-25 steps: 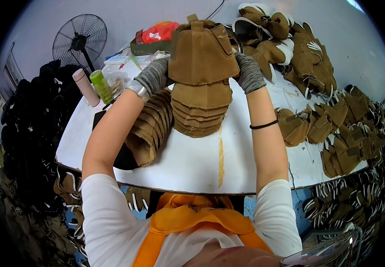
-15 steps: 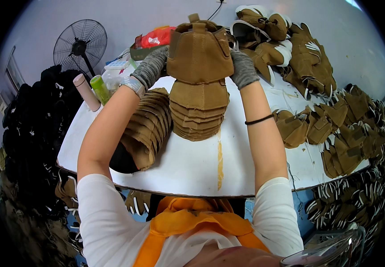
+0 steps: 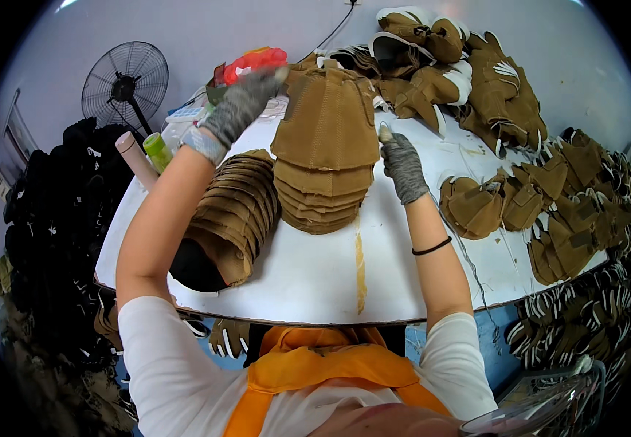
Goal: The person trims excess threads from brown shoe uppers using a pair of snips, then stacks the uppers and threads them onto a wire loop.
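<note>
Brown, suede-looking boot pieces [image 3: 323,178], several of them nested into one middle stack, sit on the white table [image 3: 308,280] between the hands, with one top piece [image 3: 326,124] covering the rest. A second stack [image 3: 239,197] just left of it looks well built up too. Loose pieces [image 3: 472,207] on the right and a messy pile [image 3: 505,102] at the back aren't in either one, so I'd guess plenty is left. Middle stack's long axis runs near to far, rounded edges facing the near side, tab end pointing away. Left hand [image 3: 246,105] is stretched out by the top piece's far left corner, too blurry to tell if it's pinching anything. Right hand [image 3: 404,169] has fingers curled, thumb out, just beside the stack; can't tell if it's gripping.
</note>
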`<state>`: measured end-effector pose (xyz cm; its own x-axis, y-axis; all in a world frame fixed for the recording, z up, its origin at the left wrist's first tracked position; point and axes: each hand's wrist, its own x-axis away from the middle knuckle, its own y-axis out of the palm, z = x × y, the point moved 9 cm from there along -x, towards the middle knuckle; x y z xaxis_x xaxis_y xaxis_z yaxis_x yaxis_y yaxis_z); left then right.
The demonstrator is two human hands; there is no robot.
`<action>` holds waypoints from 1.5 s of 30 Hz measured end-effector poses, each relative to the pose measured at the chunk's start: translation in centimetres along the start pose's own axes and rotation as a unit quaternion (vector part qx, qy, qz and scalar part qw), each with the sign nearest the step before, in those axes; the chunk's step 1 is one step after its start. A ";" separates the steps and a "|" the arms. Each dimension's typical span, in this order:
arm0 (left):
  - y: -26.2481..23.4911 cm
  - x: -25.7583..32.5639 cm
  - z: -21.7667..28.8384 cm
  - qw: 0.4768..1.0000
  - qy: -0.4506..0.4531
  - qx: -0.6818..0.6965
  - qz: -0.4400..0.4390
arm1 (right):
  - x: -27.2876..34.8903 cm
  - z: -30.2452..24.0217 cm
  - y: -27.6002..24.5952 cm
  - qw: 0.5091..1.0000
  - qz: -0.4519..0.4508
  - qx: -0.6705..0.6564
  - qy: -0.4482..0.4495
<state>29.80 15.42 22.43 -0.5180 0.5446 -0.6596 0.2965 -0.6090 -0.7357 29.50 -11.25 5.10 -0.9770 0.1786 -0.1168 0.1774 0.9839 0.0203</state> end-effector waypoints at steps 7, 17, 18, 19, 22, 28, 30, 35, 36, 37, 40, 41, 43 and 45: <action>2.0 -4.9 12.9 0.995 -0.047 -0.067 -0.063 | 3.3 5.1 -1.6 0.991 0.088 0.049 -0.091; 3.0 2.2 15.4 0.954 -0.009 -0.233 0.189 | 3.4 12.8 -2.2 0.989 0.091 0.093 -0.066; 2.8 2.2 15.2 0.952 -0.007 -0.234 0.198 | 3.1 12.2 -2.2 0.987 0.096 0.107 -0.077; 2.9 2.1 14.5 0.956 -0.016 -0.225 0.189 | 2.9 12.4 -2.3 0.987 0.103 0.098 -0.078; 3.4 1.3 13.5 0.947 -0.020 -0.252 0.198 | 2.8 13.3 -3.1 0.989 0.113 0.081 -0.046; 4.0 -4.4 9.6 0.980 -0.075 -0.176 0.059 | 3.7 9.6 -2.4 0.989 0.085 -0.122 0.000; 4.7 -5.3 8.4 0.981 -0.092 -0.171 0.022 | 4.9 5.0 -1.0 0.991 0.078 -0.093 -0.064; 6.5 -6.3 6.6 0.981 -0.092 -0.171 0.002 | 7.1 -3.0 1.9 0.966 0.039 0.043 -0.251; 6.6 -6.4 6.3 0.982 -0.091 -0.163 0.005 | 6.6 -3.1 2.1 0.967 0.035 0.061 -0.245; 6.8 -6.4 6.1 0.981 -0.093 -0.172 -0.007 | 6.1 -3.1 2.2 0.967 0.030 0.080 -0.240; 7.1 -6.4 4.7 0.987 -0.087 -0.136 0.011 | 4.0 -2.4 2.5 0.969 0.021 0.110 -0.221; 7.2 -6.4 4.1 0.985 -0.101 -0.137 0.021 | 3.4 -2.1 2.7 0.973 0.019 0.095 -0.211; 7.6 -6.7 3.3 0.984 -0.098 -0.146 0.017 | 2.3 -1.7 3.0 0.976 0.031 0.038 -0.212; 7.8 -6.8 2.8 0.982 -0.099 -0.159 0.019 | 1.2 -0.5 3.4 0.981 0.029 -0.010 -0.193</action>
<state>33.34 5.35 21.60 -0.6387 0.3833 -0.6672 0.5377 -0.3978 -0.7434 28.84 -7.66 5.53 -0.8466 0.2250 -0.4823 0.2258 0.9725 0.0574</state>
